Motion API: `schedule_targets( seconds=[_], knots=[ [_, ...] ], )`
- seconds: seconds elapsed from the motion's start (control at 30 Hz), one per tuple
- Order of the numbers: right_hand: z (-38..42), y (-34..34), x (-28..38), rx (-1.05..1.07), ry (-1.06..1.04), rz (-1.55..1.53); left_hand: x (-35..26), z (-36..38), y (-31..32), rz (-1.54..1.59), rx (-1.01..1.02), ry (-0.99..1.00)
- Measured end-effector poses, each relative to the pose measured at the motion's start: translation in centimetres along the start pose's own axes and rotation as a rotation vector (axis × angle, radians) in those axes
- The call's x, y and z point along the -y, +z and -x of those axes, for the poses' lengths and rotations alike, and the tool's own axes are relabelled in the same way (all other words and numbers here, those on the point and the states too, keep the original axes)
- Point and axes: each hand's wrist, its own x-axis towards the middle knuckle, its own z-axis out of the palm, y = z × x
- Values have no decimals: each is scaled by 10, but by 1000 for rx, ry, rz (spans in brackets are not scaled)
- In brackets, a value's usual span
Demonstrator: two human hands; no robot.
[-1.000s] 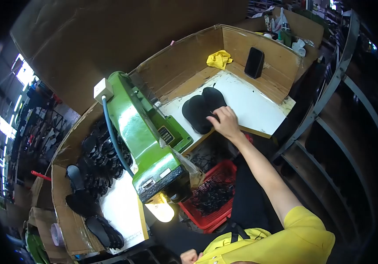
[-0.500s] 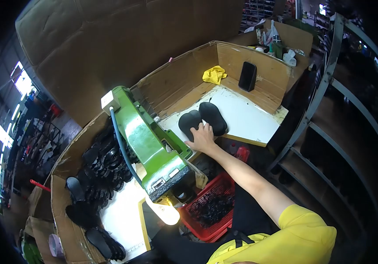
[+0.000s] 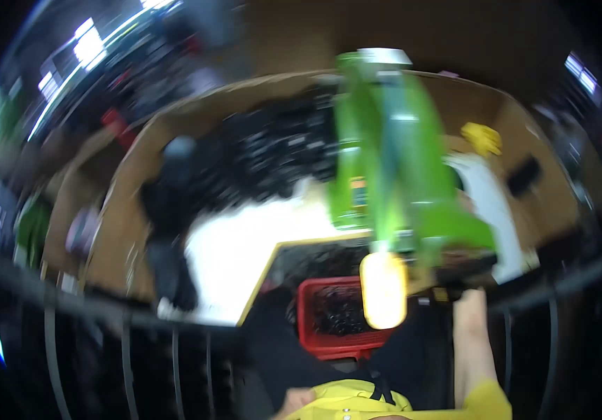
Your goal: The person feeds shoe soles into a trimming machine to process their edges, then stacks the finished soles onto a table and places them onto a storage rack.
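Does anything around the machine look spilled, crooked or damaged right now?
Nothing clearly spilled or damaged, though motion blur hides fine detail. Slightly untidy: the yellow cloth sits crumpled by the cardboard wall, and dark pieces form a loose heap left of the green machine. Dark scraps appear contained in the red basket.

no text is readable, the green machine (image 3: 423, 143) showing perhaps a blurred label (image 3: 358, 191).

From here the lamp (image 3: 383, 290) glares almost white, yellow at its rim, and the board (image 3: 245, 245) is washed out against dim, dark surroundings. More light comes from panes (image 3: 89, 43) at upper left. Heavy motion blur smears the machine (image 3: 420, 140); the view bows, its corners black.
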Motion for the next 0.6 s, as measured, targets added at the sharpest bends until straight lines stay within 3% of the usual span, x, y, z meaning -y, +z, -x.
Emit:
schedule_targets(
  seconds=[0.07,0.1,0.17,0.27,0.33,0.47,0.6],
  knots=[
    [-1,4,-2,117,-40,-98,-46,-33,-21,559,-499,-302],
    [-4,6,-8,148,-40,-37,-81,-58,-42,-96,-622,-40],
    [-7,12,-16,186,-39,47,-100,-76,-95,-352,-920,237],
    [-7,13,-21,218,-17,107,-142,-89,-165,-1053,-1212,365],
    [-6,12,-22,228,-10,122,-159,-95,-200,-1418,-1235,254],
    [-1,14,-25,230,-2,117,-123,-93,-260,-1361,-1212,244],
    [26,13,-23,122,-83,16,-123,-93,-256,-1309,-1199,297]
  ],
)
